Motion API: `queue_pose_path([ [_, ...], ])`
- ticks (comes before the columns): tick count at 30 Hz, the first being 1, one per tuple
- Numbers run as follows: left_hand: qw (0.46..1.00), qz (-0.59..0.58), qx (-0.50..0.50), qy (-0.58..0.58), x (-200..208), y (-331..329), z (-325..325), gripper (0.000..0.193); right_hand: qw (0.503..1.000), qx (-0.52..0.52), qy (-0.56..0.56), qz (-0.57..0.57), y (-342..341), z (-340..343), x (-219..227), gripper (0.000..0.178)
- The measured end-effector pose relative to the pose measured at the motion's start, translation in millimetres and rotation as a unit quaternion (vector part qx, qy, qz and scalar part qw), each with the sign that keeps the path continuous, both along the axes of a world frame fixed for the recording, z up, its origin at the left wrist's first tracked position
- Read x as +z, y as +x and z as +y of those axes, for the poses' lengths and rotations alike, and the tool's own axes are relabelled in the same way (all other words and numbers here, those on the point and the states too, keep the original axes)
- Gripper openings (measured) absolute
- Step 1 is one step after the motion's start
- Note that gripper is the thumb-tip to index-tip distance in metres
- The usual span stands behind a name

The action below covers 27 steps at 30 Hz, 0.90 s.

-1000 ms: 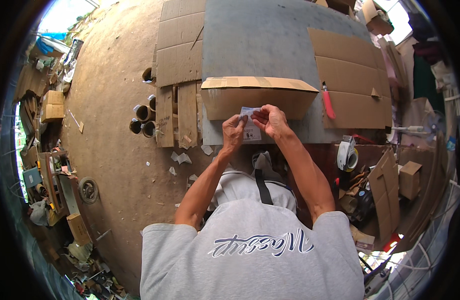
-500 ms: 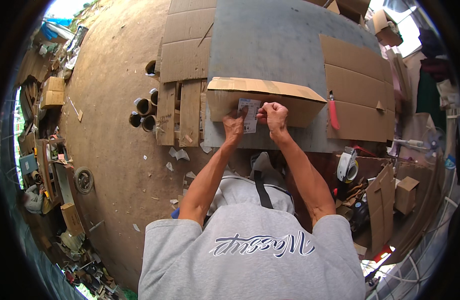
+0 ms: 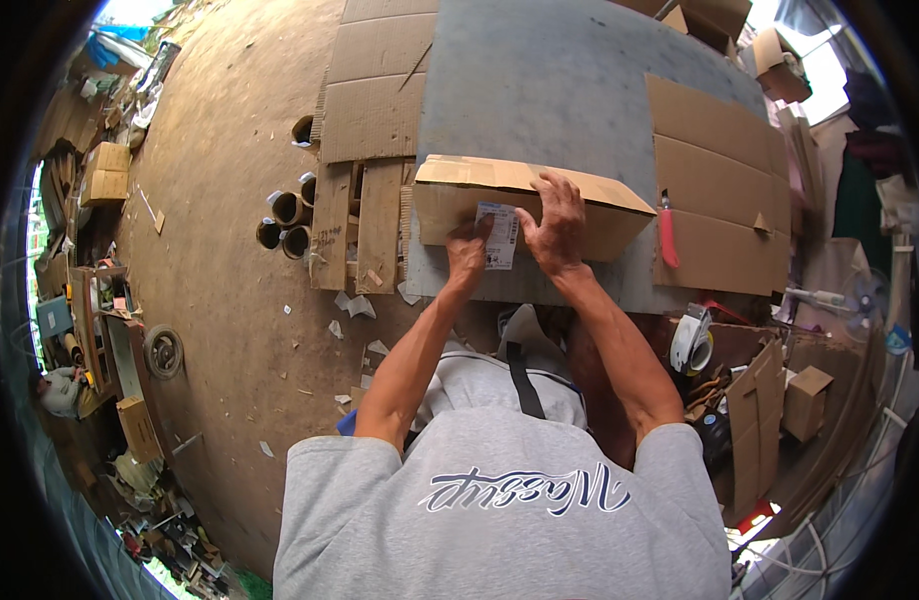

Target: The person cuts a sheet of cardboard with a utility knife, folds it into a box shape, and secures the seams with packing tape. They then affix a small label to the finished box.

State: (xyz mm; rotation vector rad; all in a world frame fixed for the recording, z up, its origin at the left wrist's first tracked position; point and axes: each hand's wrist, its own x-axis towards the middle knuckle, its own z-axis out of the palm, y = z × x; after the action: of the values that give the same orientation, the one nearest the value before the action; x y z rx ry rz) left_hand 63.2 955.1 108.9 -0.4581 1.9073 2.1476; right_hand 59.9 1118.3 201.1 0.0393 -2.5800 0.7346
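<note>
A long, shallow cardboard box (image 3: pixel 610 225) stands at the near edge of the grey tabletop, its taped top edge facing up. On its near side is a white printed label (image 3: pixel 501 250). My left hand (image 3: pixel 467 257) has its fingers curled at the label's left edge, with the thumb on the label. My right hand (image 3: pixel 555 228) is spread against the box, fingertips reaching the top edge and the thumb by the label's right side. Whether the label is fully stuck down I cannot tell.
On a flat cardboard sheet (image 3: pixel 720 170) to the right lies a red-handled cutter (image 3: pixel 668 232). A tape dispenser (image 3: pixel 690 340) sits below the table's right edge. Cardboard tubes (image 3: pixel 288 208) stand left of wooden slats (image 3: pixel 382 225). Another person (image 3: pixel 65 392) is at far left.
My right hand has gone from a pinch at the label's right edge to spread fingers on the box. My left hand stays at the label.
</note>
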Motion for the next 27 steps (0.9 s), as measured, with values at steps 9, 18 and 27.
queue_pose_path([
  [9, 0.998, 0.033, 0.008, -0.061, -9, -2, 1, 0.037, 0.997, 0.023, 0.064, -0.046, -24, -17, -21, 0.059],
  [18, 0.996, 0.048, -0.052, -0.053, -32, 11, -14, 0.034, 0.991, 0.078, 0.077, -0.082, -37, -9, -17, 0.045],
  [27, 0.998, -0.057, -0.009, -0.038, -41, 45, -12, 0.048, 0.984, 0.156, 0.058, -0.061, -37, 12, -15, 0.039],
])
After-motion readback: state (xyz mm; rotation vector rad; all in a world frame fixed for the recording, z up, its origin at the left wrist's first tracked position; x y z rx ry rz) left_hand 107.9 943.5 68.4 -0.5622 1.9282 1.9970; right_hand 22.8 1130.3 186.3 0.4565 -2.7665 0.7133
